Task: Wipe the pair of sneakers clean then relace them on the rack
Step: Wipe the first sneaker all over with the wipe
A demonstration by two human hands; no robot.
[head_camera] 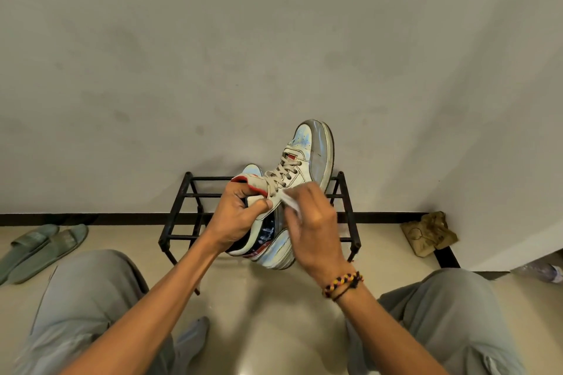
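My left hand (pixel 236 216) grips a white high-top sneaker (pixel 301 158) by its collar and tongue, toe pointing up and away, above the black metal rack (pixel 182 207). Its laces are threaded. My right hand (pixel 313 228) presses a white wipe (pixel 289 201) against the sneaker's side; the hand is blurred. The second sneaker (pixel 271 250), white with a dark printed panel, lies under my hands on the rack's near edge, mostly hidden.
A pair of green slippers (pixel 36 248) lies on the floor at the left. A crumpled brown bag (pixel 429 233) sits by the wall corner at the right. My knees frame the floor in front of the rack, which stands against the wall.
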